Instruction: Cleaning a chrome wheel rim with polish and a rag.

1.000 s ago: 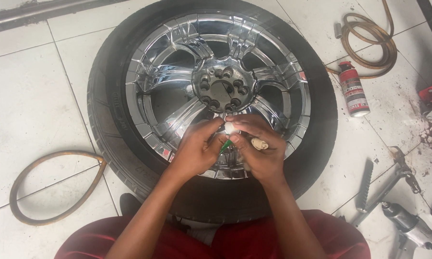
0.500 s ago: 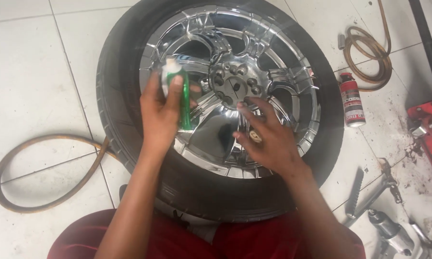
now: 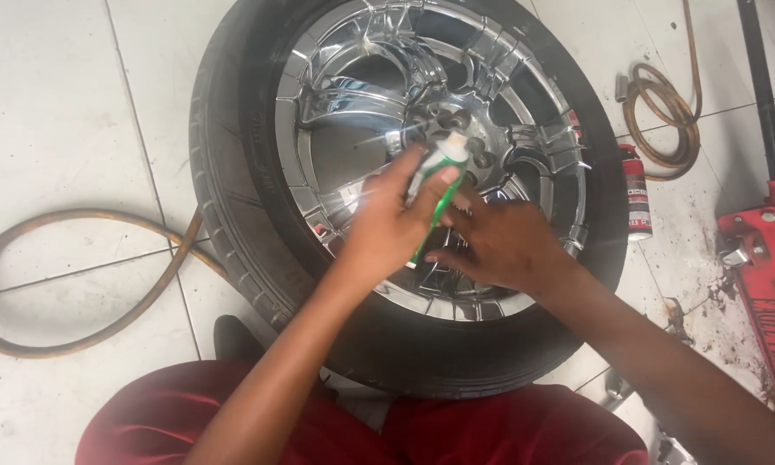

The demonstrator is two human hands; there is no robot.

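A car tyre (image 3: 232, 215) with a chrome spoked rim (image 3: 336, 95) lies flat on the tiled floor in front of me. My left hand (image 3: 387, 220) holds a small white and green tube (image 3: 435, 185) upright over the rim, just below the hub (image 3: 452, 120). My right hand (image 3: 499, 241) rests beside it with its fingertips touching the lower part of the tube. Whether the right hand also holds something small is hidden.
A tan hose (image 3: 77, 284) curls on the floor at the left. A coiled hose (image 3: 663, 112) and a red spray can (image 3: 635, 189) lie at the right. A red floor jack (image 3: 766, 275) stands at the right edge. My red-clad legs (image 3: 163, 422) are below.
My left hand has carried the tube from the rim's left side to the middle near the hub. My right hand has come against it. The view has shifted.
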